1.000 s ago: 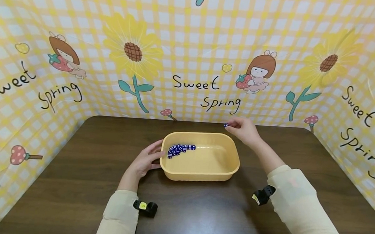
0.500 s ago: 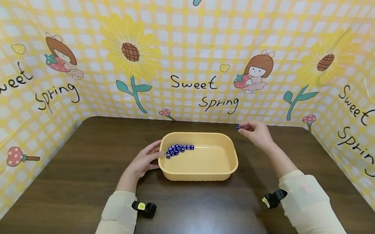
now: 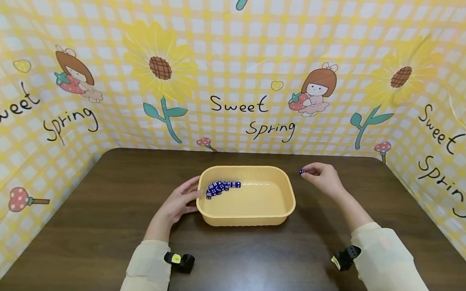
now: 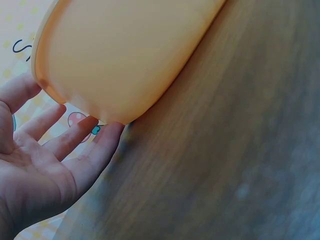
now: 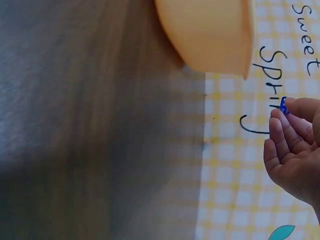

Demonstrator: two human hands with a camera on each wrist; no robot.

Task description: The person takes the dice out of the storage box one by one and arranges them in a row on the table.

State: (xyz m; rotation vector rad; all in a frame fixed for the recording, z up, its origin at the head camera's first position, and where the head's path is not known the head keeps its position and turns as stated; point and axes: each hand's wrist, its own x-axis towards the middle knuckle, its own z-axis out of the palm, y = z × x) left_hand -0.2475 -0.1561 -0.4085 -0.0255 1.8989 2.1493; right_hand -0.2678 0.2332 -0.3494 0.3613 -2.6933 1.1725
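Observation:
A yellow plastic basin stands on the table, with several blue dice with white dots clustered inside its left end. My left hand rests against the basin's left end. In the left wrist view, the fingers of that hand are spread and fairly straight, their tips touching the basin's outer wall. To the right of the basin and above the table, my right hand pinches one blue die between thumb and fingertips. That die also shows in the right wrist view, apart from the basin.
Dark brown wooden table surrounds the basin. A yellow checked cloth with printed flowers and lettering rises behind the table and on both sides. Each forearm wears a black wrist camera.
My right hand has moved right and a little lower, away from above the basin's back right corner, still pinching the die. The left hand stays against the basin.

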